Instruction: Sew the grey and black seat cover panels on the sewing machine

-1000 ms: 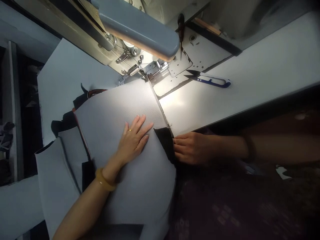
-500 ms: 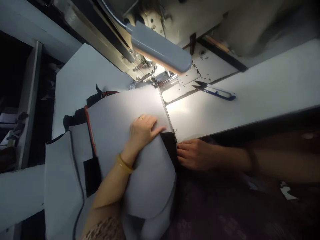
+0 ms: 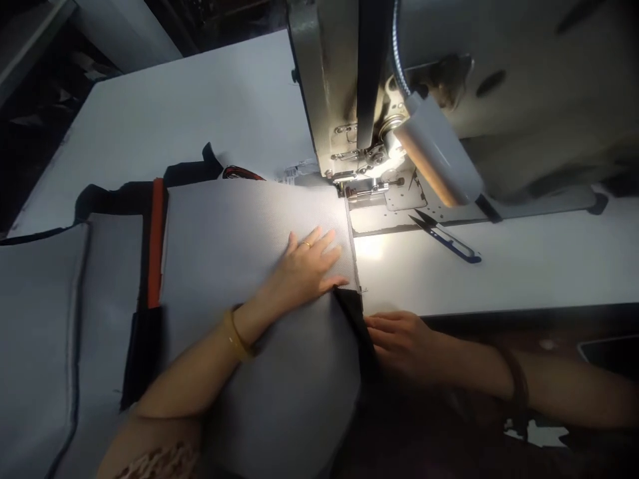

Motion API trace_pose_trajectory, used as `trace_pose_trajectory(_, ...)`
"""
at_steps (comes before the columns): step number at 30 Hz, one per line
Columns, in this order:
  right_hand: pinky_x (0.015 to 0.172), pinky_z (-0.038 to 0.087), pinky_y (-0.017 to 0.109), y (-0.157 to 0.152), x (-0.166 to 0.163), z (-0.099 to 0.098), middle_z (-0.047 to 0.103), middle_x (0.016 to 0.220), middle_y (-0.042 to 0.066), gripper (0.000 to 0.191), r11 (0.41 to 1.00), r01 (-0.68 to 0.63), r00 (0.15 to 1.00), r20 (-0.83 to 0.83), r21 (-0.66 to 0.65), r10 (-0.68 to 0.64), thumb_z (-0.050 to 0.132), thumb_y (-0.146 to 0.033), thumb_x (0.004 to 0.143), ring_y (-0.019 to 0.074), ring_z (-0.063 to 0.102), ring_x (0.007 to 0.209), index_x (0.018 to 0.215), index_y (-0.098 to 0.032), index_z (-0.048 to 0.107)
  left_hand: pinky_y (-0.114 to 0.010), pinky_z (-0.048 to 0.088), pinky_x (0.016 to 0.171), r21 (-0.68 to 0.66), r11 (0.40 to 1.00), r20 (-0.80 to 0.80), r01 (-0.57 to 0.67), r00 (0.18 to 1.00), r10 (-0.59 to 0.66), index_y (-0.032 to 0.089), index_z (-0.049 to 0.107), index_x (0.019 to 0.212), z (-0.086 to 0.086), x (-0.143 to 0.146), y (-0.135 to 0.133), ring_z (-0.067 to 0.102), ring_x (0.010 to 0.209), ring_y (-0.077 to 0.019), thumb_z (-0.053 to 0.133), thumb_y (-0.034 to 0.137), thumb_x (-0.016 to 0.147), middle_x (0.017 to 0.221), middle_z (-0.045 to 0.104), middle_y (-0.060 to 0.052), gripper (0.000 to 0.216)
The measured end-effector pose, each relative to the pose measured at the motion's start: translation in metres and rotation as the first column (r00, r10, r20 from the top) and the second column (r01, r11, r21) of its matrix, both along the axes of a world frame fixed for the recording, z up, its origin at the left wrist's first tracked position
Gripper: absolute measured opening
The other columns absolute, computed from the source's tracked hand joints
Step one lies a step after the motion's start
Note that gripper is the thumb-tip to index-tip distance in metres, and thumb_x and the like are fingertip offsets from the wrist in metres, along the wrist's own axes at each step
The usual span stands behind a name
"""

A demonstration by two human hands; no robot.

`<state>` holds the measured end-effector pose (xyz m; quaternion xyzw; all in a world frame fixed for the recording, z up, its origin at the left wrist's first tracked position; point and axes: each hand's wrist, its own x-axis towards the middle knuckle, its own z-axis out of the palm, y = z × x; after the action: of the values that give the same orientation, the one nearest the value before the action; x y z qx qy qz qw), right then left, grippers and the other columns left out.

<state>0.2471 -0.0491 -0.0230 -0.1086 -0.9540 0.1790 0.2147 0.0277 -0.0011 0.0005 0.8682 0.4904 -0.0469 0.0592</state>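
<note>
My left hand (image 3: 312, 266) lies flat with spread fingers on a light grey fabric panel (image 3: 219, 239). The panel's right edge runs up to the needle area of a sewing machine (image 3: 339, 100). At that edge, lower down, the fingers of my right hand (image 3: 399, 339) are closed on a black fabric piece (image 3: 357, 313), whose underside is hidden. An orange strip (image 3: 156, 246) and more black and grey fabric lie to the left, joined to the work or under it.
Thread snips (image 3: 446, 236) lie on the white table (image 3: 539, 259) right of the needle. A lamp (image 3: 439, 153) on a flexible neck shines on the machine bed. A small white label (image 3: 294, 173) sits behind the fabric. White scraps (image 3: 542, 434) show at lower right.
The camera view has turned, so machine and table appear rotated. My left hand's fingers have spread on the grey panel. My right hand stays at the black fabric's edge.
</note>
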Motion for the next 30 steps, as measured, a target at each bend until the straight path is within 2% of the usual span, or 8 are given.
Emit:
trace_pose_trajectory(6, 0.056, 0.035, 0.022, 0.018, -0.003, 0.005, 0.056, 0.069, 0.002, 0.028, 0.999, 0.043, 0.998, -0.051, 0.000, -0.043, 0.030, -0.006, 0.085, 0.0113, 0.047, 0.061, 0.068, -0.017, 0.050, -0.066, 0.035, 0.099, -0.013, 1.000, 0.015, -0.007, 1.000, 0.007, 0.020, 0.054, 0.121, 0.001, -0.001, 0.016, 0.034, 0.132, -0.0334, 0.049, 0.052, 0.086, 0.141, 0.042, -0.012, 0.047)
trace_pose_trajectory(13, 0.051, 0.029, 0.023, 0.040, -0.003, 0.010, 0.054, 0.068, 0.001, 0.023, 0.999, 0.033, 0.999, -0.014, 0.002, -0.033, 0.031, -0.005, 0.080, 0.0107, 0.040, 0.055, 0.067, -0.018, 0.046, -0.064, 0.034, 0.101, -0.010, 1.000, 0.040, -0.025, 0.999, 0.025, 0.019, 0.057, 0.118, 0.002, -0.002, 0.036, 0.035, 0.132, -0.0331, 0.054, 0.048, 0.085, 0.139, 0.045, -0.012, 0.043)
trace_pose_trajectory(22, 0.053, 0.036, 0.020, 0.064, -0.003, 0.009, 0.058, 0.070, 0.002, 0.020, 1.000, 0.012, 0.999, 0.050, -0.026, -0.011, 0.037, -0.011, 0.082, 0.0098, 0.047, 0.060, 0.071, -0.018, 0.052, -0.057, 0.033, 0.106, 0.023, 0.999, 0.055, -0.032, 0.998, 0.031, 0.020, 0.060, 0.113, 0.002, -0.005, 0.058, 0.040, 0.129, -0.0296, 0.054, 0.045, 0.085, 0.134, 0.050, -0.010, 0.038)
trace_pose_trajectory(27, 0.064, 0.044, 0.017, 0.077, -0.002, 0.009, 0.063, 0.079, 0.004, 0.024, 0.999, 0.009, 0.999, 0.049, -0.033, -0.007, 0.036, -0.009, 0.085, 0.0094, 0.057, 0.076, 0.079, -0.017, 0.058, -0.058, 0.034, 0.104, 0.043, 0.999, 0.070, -0.028, 0.997, 0.025, 0.020, 0.061, 0.110, 0.001, -0.008, 0.070, 0.040, 0.128, -0.0295, 0.053, 0.047, 0.086, 0.131, 0.053, -0.010, 0.038)
trace_pose_trajectory(30, 0.068, 0.047, 0.018, 0.084, -0.003, 0.009, 0.065, 0.082, 0.004, 0.027, 1.000, 0.012, 0.998, 0.059, -0.028, -0.010, 0.034, -0.008, 0.085, 0.0097, 0.059, 0.080, 0.081, -0.017, 0.059, -0.059, 0.032, 0.105, 0.024, 0.999, 0.079, -0.038, 0.996, 0.037, 0.020, 0.059, 0.115, 0.000, -0.009, 0.076, 0.040, 0.127, -0.0309, 0.052, 0.046, 0.086, 0.130, 0.053, -0.010, 0.040)
